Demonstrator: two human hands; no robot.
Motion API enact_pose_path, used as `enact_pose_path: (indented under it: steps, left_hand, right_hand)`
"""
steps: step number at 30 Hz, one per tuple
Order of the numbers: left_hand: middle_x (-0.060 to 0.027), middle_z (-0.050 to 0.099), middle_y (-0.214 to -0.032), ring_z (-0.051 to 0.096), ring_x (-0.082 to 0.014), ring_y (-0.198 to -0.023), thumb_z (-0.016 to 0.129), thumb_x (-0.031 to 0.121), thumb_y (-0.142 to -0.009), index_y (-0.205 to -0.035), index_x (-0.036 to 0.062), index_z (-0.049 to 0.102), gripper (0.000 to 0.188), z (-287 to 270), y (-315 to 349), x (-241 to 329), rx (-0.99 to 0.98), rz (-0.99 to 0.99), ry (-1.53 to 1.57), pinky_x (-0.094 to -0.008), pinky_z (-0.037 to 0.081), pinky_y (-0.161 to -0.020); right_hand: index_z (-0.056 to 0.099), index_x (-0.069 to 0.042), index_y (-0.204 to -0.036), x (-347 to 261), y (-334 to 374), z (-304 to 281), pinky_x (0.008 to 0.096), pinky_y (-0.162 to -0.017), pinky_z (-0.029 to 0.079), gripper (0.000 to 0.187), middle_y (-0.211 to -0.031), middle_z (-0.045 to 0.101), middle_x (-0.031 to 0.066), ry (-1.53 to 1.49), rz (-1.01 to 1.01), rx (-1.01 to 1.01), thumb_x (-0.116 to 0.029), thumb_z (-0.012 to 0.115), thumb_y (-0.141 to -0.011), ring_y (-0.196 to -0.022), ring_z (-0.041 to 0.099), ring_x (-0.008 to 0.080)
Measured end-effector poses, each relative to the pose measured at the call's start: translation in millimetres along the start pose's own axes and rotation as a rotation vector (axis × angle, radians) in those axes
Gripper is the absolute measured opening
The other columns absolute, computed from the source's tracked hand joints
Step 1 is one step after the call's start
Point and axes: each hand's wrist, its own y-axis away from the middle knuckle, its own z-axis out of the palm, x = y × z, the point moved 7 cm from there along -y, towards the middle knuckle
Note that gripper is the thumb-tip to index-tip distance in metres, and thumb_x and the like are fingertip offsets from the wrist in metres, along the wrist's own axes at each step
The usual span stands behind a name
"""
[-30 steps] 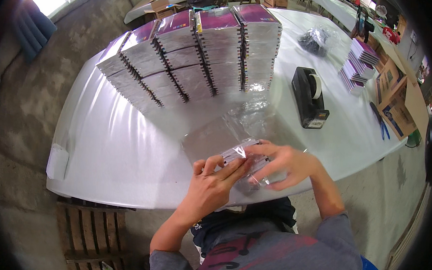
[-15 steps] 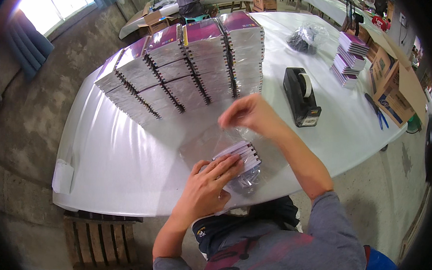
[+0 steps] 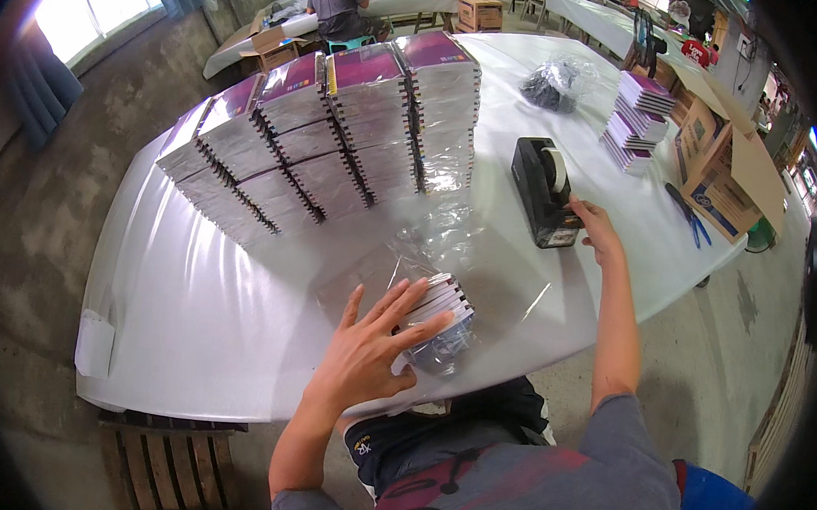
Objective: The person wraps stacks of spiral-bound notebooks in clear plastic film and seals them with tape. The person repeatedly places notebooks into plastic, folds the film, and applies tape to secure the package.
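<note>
A small stack of spiral-bound notebooks [image 3: 445, 297] lies in a clear plastic bag [image 3: 370, 276] near the front of the white-covered table. My left hand [image 3: 374, 334] rests on the stack with its fingers spread. To the right stands a black tape dispenser [image 3: 543, 199] with a roll of tape [image 3: 553, 170] in it. My right hand [image 3: 598, 232] reaches to the dispenser's near end, thumb and forefinger apart at its edge. Whether those fingertips touch tape is too small to make out.
Tall wrapped notebook stacks [image 3: 342, 113] stand at the back left. Behind the dispenser are a clear bag with dark contents [image 3: 554, 85] and a loose purple notebook pile [image 3: 635, 124]. Blue-handled pliers [image 3: 690, 214] lie beside an open cardboard box [image 3: 722, 174]. Another person [image 3: 336, 9] sits beyond.
My right hand has moved right, from above the plastic bag to the tape dispenser. My left hand stays on the notebooks, its fingers now more spread. The whole view has shifted slightly.
</note>
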Motion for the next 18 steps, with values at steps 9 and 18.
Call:
enact_pose_path:
  steps: [9, 18]
  left_hand:
    - [0.0029, 0.028, -0.151, 0.027, -0.0208, -0.139, 0.07, 0.017, -0.057, -0.131, 0.0475, 0.044, 0.085, -2, 1, 2, 0.031, 0.007, 0.024, -0.054, 0.013, -0.114]
    - [0.0022, 0.028, -0.151, 0.026, -0.0217, -0.139, 0.073, 0.017, -0.056, -0.132, 0.0474, 0.044, 0.088, 2, 2, 0, 0.023, -0.004, 0.019, -0.0542, 0.011, -0.114]
  right_hand:
    - [0.069, -0.009, -0.092, 23, -20, 9, 0.0466, -0.097, 0.027, 0.027, -0.105, 0.063, 0.0033, -0.633, -0.137, -0.103, -0.034, 0.066, -0.082, -0.112, 0.045, 0.0204]
    - [0.072, -0.007, -0.091, 37, 13, 3, 0.0479, -0.105, 0.021, 0.021, -0.137, 0.046, 0.008, -0.487, -0.143, -0.046, -0.025, 0.068, -0.08, -0.135, 0.025, 0.0229]
